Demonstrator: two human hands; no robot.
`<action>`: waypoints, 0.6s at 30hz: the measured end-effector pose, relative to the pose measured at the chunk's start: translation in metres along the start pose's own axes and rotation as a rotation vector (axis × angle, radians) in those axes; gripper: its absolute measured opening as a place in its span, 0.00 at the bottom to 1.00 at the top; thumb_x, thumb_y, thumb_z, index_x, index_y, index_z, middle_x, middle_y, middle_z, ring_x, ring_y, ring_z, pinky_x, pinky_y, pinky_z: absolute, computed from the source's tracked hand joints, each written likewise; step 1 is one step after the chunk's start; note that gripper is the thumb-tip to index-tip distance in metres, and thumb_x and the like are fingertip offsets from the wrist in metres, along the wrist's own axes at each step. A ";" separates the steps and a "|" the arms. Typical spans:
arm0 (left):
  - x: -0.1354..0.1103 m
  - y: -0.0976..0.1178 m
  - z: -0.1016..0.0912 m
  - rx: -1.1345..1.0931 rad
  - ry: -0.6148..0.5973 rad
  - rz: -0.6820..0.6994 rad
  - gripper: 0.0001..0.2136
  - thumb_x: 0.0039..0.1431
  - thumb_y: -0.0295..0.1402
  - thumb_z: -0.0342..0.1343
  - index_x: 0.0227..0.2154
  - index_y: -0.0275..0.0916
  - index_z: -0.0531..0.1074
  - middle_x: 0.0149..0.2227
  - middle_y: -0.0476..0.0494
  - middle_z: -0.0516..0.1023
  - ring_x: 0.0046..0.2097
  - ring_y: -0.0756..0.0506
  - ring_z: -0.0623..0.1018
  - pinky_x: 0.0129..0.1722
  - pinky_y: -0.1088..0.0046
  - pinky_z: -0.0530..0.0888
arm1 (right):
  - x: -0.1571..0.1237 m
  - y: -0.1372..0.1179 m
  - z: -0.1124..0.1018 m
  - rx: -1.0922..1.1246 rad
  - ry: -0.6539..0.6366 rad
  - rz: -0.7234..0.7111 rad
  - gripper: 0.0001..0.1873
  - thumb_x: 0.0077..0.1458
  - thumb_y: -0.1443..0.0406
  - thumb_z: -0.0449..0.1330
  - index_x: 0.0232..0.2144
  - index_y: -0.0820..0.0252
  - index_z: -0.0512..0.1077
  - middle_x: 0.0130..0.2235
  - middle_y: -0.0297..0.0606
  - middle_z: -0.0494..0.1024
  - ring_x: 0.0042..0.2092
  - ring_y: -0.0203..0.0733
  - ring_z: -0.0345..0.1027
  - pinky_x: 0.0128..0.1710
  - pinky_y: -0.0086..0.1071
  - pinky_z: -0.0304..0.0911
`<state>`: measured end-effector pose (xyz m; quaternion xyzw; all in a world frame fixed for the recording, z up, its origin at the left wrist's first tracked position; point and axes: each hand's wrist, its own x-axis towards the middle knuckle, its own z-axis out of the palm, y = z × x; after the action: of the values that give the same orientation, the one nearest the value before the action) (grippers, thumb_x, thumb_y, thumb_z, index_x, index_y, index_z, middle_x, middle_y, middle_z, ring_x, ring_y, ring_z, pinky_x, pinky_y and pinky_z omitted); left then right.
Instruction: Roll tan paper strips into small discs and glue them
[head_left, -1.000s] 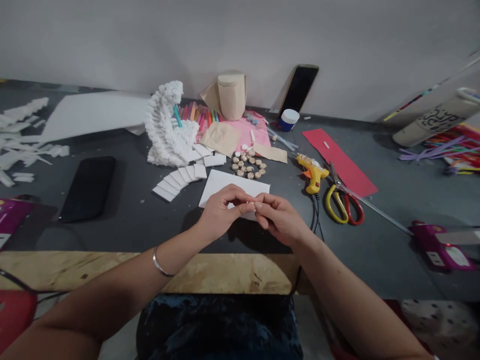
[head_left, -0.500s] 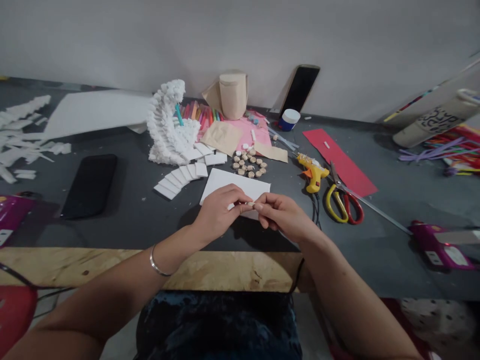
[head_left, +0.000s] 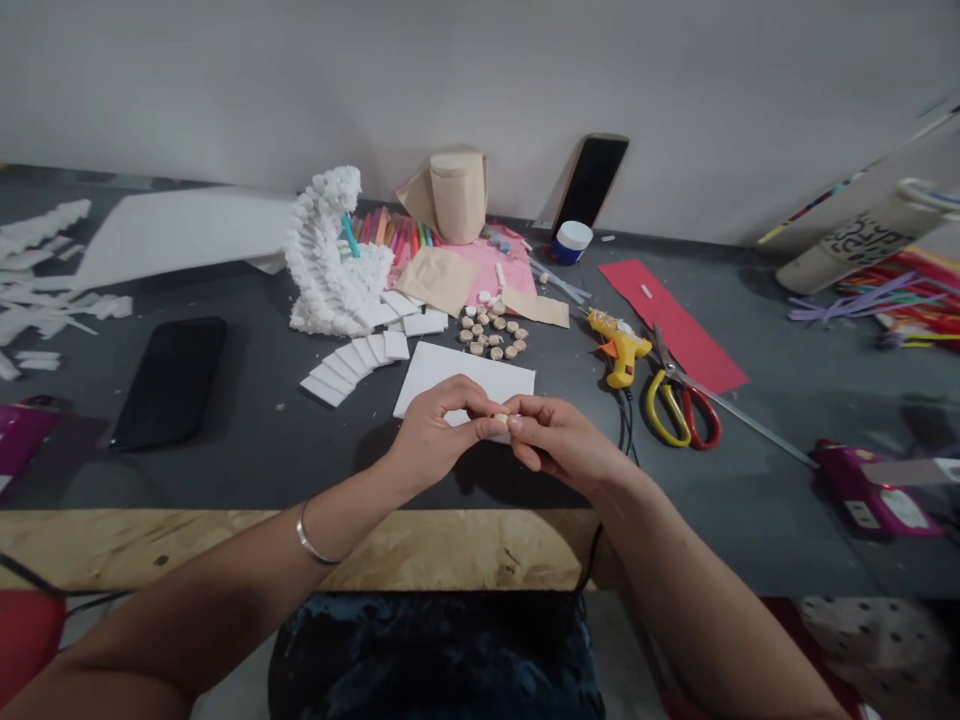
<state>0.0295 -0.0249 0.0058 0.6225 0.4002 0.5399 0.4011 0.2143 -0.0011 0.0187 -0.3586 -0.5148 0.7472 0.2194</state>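
Over a cluttered grey table (head_left: 787, 400), just above a white card (head_left: 450, 370), the person's left hand (head_left: 431, 440) and right hand (head_left: 566, 445) meet fingertip to fingertip, both pinching one small pale piece (head_left: 501, 417) between them.

Phones, two: flat phone (head_left: 171, 380), leaning phone (head_left: 590, 183). One glue gun (head_left: 619, 345), one scissors (head_left: 679, 405), one red paper strip (head_left: 675, 325).

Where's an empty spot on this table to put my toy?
Bare tabletop lies between the black phone and the white squares, and between the red paper and the coloured sticks. It's crowded around the discs and glue gun.
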 end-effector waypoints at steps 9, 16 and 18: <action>0.002 -0.003 -0.008 0.229 -0.137 0.123 0.07 0.58 0.36 0.60 0.36 0.39 0.75 0.34 0.46 0.76 0.38 0.48 0.75 0.39 0.70 0.70 | 0.002 0.006 -0.001 -0.111 0.116 -0.040 0.14 0.56 0.54 0.61 0.31 0.60 0.70 0.14 0.24 0.64 0.16 0.26 0.47 0.18 0.24 0.41; 0.003 0.001 -0.018 0.729 -0.307 0.310 0.07 0.63 0.35 0.54 0.36 0.38 0.74 0.36 0.45 0.79 0.41 0.45 0.76 0.42 0.66 0.64 | 0.001 0.003 -0.001 -0.400 0.147 0.001 0.15 0.58 0.53 0.58 0.32 0.60 0.69 0.16 0.26 0.68 0.16 0.27 0.52 0.16 0.23 0.46; 0.004 0.003 -0.017 0.708 -0.293 0.264 0.08 0.64 0.36 0.53 0.34 0.38 0.74 0.35 0.47 0.79 0.40 0.46 0.76 0.42 0.66 0.64 | 0.001 0.001 -0.002 -0.389 0.126 0.017 0.15 0.58 0.53 0.58 0.31 0.60 0.69 0.17 0.26 0.69 0.16 0.27 0.53 0.17 0.23 0.46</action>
<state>0.0131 -0.0214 0.0112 0.8384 0.4167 0.3214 0.1418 0.2157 0.0004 0.0175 -0.4447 -0.6317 0.6114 0.1714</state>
